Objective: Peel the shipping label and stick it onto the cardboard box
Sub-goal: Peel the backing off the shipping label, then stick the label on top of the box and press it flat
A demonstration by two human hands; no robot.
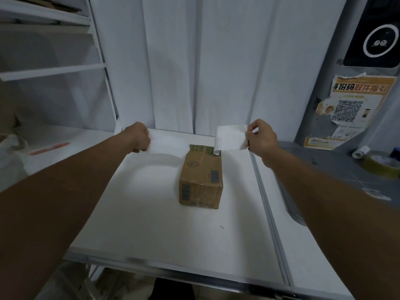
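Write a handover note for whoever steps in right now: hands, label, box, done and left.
Left hand: grip shut on a white sheet, likely the backing.
Right hand: pinching the second white sheet, likely the peeled label, held above the far end of the cardboard box.
Box sits on the white table, no new label on it.
Done: the two sheets are apart.
Left: stick the label on the box.
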